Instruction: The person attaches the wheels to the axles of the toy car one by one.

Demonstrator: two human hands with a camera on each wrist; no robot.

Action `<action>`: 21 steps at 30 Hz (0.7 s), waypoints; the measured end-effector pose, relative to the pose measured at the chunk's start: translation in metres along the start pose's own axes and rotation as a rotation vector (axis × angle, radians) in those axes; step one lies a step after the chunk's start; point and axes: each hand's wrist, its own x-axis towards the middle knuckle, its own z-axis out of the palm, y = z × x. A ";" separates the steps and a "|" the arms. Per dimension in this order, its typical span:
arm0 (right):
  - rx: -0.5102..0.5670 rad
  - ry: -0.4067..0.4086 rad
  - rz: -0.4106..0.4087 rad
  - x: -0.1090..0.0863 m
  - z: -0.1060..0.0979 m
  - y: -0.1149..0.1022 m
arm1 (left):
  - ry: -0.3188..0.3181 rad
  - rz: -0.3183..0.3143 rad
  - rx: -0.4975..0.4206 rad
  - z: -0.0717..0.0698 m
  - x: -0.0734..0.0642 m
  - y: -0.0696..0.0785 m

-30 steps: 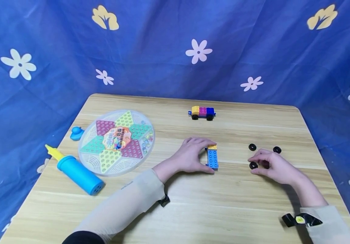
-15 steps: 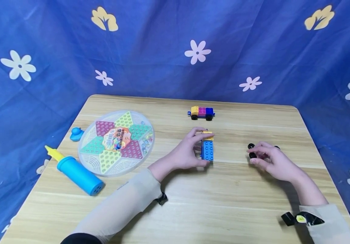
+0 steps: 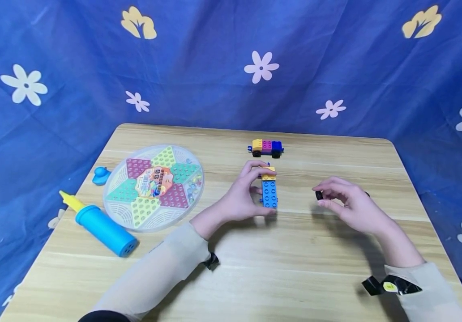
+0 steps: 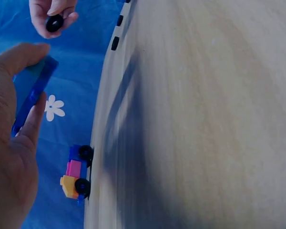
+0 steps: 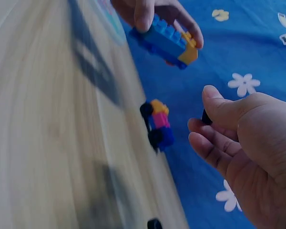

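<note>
My left hand [image 3: 239, 197] grips a toy car body [image 3: 269, 194] by its two ends, thumb at the near end and fingers at the far yellow end. The body is blue studded bricks with a yellow brick on a blue base, and the right wrist view shows it raised off the table with no wheels on the visible side. To the right, my right hand [image 3: 352, 205] pinches a small black toy wheel [image 4: 54, 23] between thumb and fingers, also in the air. Another black wheel [image 3: 367, 194] peeks out behind this hand, and loose wheels [image 4: 115, 43] lie on the tabletop.
A finished toy car [image 3: 267, 147] in yellow, pink and blue stands on black wheels at the back of the wooden table [image 3: 279, 277]. On the left lie a round Chinese checkers board [image 3: 170, 219], a blue duck [image 3: 101, 175] and a blue hand pump [image 3: 106, 230] with yellow nozzle.
My left hand has lifted the car body and moved it slightly left and away from me. My right hand has picked up a wheel and carried it left, toward the body.
</note>
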 end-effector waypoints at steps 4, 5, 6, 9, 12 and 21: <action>0.053 0.016 -0.039 0.010 0.005 -0.008 | 0.018 -0.015 -0.008 -0.002 -0.001 0.004; 0.067 0.021 -0.044 0.013 0.006 -0.010 | 0.023 -0.022 -0.007 -0.003 -0.001 0.006; 0.084 0.024 -0.047 0.015 0.007 -0.011 | 0.026 -0.025 -0.010 -0.004 -0.002 0.007; 0.130 0.042 -0.050 0.020 0.011 -0.016 | 0.033 -0.037 -0.015 -0.006 -0.003 0.012; 0.189 0.065 -0.056 0.024 0.016 -0.021 | 0.045 -0.038 -0.033 -0.007 -0.004 0.016; 0.343 0.104 -0.081 0.033 0.032 -0.031 | 0.077 0.051 -0.084 -0.009 -0.003 0.028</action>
